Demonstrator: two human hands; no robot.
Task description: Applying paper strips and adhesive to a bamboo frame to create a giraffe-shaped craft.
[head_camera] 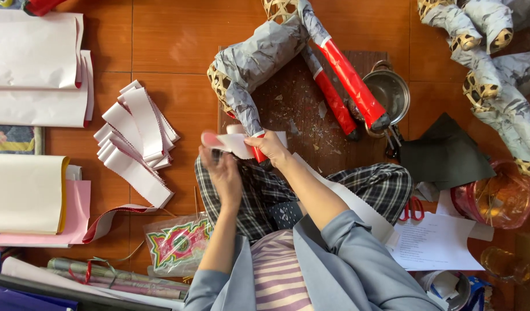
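Centrally, on the brown board [311, 109], a bamboo-framed paper horse [259, 57]: body grey-papered, two legs red-wrapped, the near leg only begun. Cut white strips [138, 138] stacked left on the floor. Left hand [222, 173] and right hand [271, 144], fingers closed, pinch a red-edged white strip [233, 141] at that leg. Printed green-red packet [176, 245] by the left knee.

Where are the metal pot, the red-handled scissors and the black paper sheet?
metal pot [391, 92], head view, inner wall of the bowl
red-handled scissors [413, 208], head view, handle loops
black paper sheet [446, 152], head view, middle of sheet
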